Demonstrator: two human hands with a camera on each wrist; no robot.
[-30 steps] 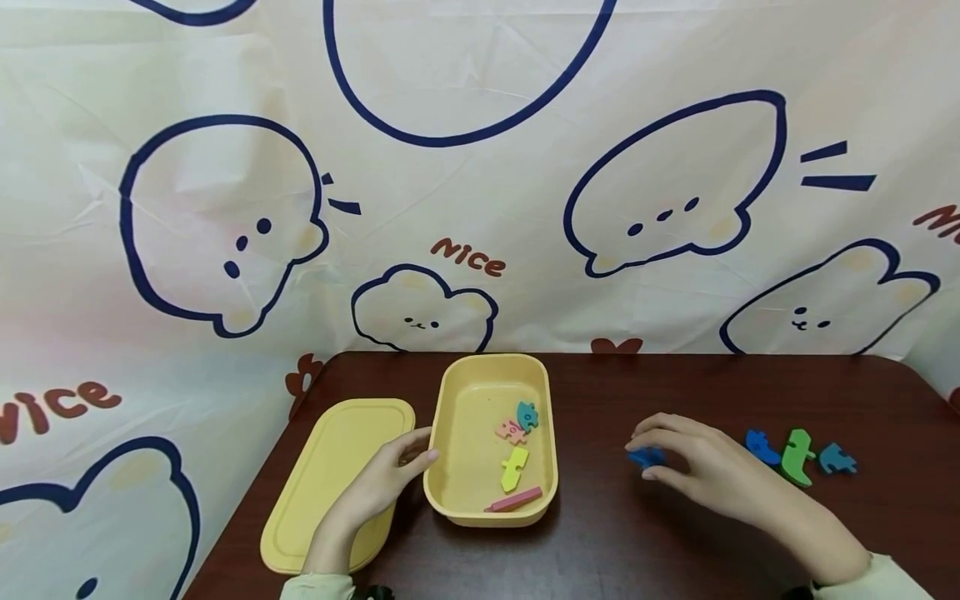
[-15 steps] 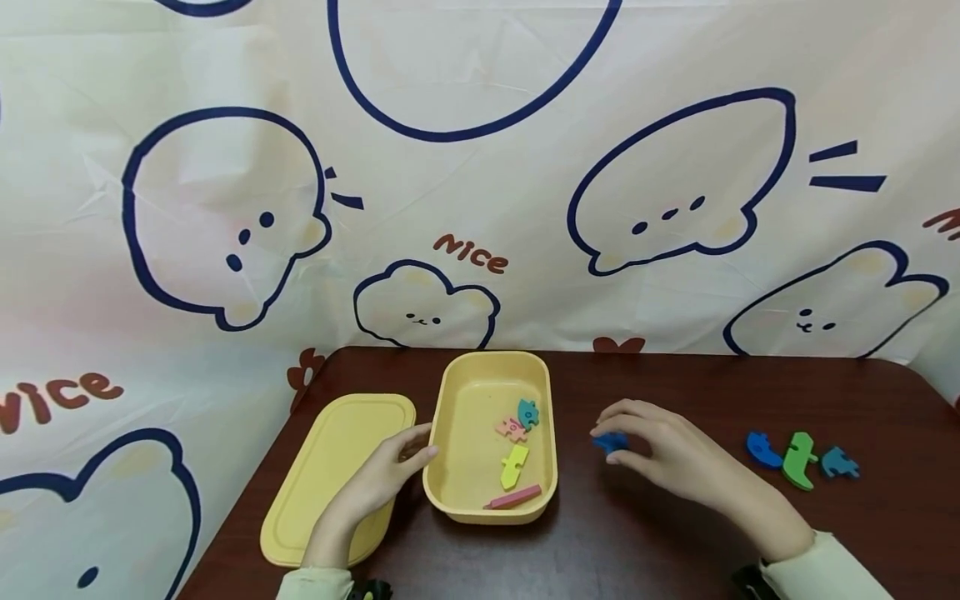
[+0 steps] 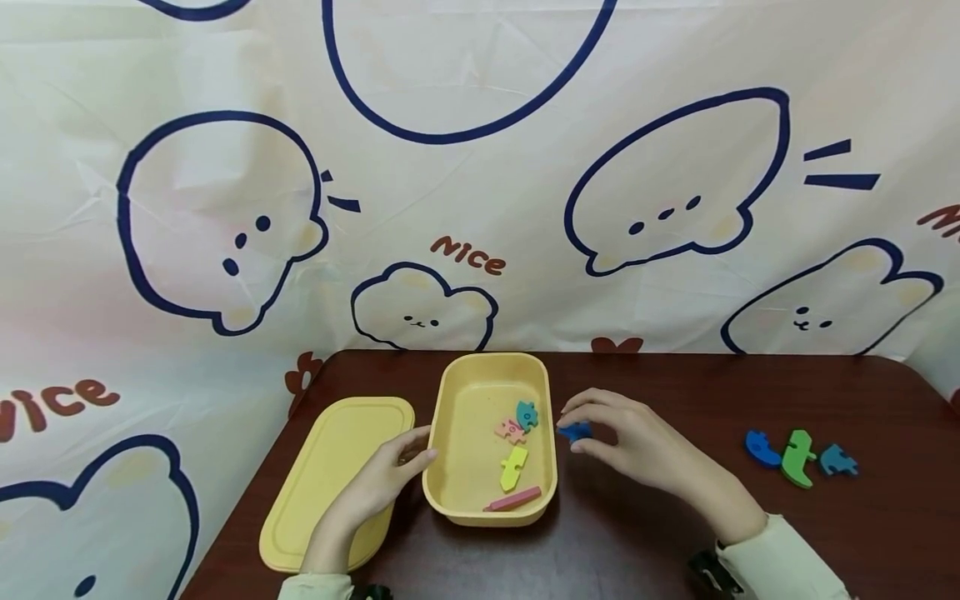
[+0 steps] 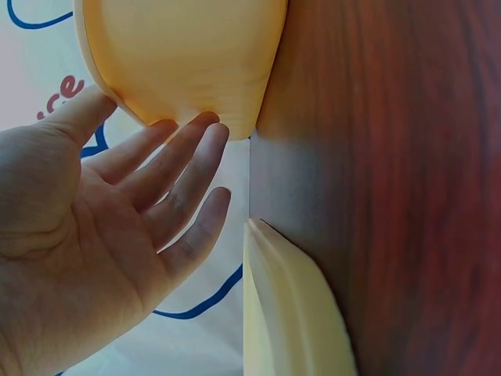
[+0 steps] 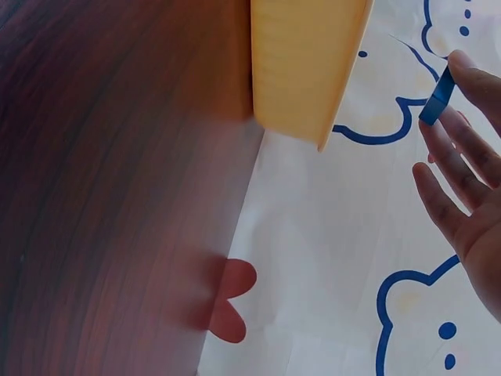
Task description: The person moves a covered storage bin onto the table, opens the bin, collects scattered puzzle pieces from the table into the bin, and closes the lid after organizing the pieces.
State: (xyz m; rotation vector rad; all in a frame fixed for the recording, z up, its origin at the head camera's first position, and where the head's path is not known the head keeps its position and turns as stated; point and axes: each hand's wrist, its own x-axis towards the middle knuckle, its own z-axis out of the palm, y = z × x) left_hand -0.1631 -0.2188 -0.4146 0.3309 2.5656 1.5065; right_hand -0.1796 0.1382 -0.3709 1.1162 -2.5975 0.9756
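Observation:
My right hand (image 3: 630, 437) pinches a blue puzzle piece (image 3: 575, 431) between thumb and fingertips, just right of the yellow box (image 3: 489, 510). In the right wrist view the blue piece (image 5: 438, 95) is edge-on, off the table and apart from the box's wall (image 5: 301, 70). My left hand (image 3: 378, 479) rests its fingertips against the box's left side, with the thumb at the rim; the left wrist view shows its fingers loosely extended against the outer wall (image 4: 184, 63). Inside the box lie a teal piece (image 3: 527, 415), a pink piece (image 3: 512, 431), a yellow piece (image 3: 513, 468) and a pink stick-shaped piece (image 3: 513, 499).
A yellow lid (image 3: 337, 467) lies left of the box, partly under my left forearm. On the right of the dark wooden table (image 3: 600, 550) are a blue piece (image 3: 762, 448), a green piece (image 3: 798, 458) and a teal-blue piece (image 3: 837, 460). A printed cloth (image 3: 525, 208) hangs behind.
My right hand has moved left with the blue puzzle piece, from the middle right of the table to beside the box. The left hand and the box have stayed in place.

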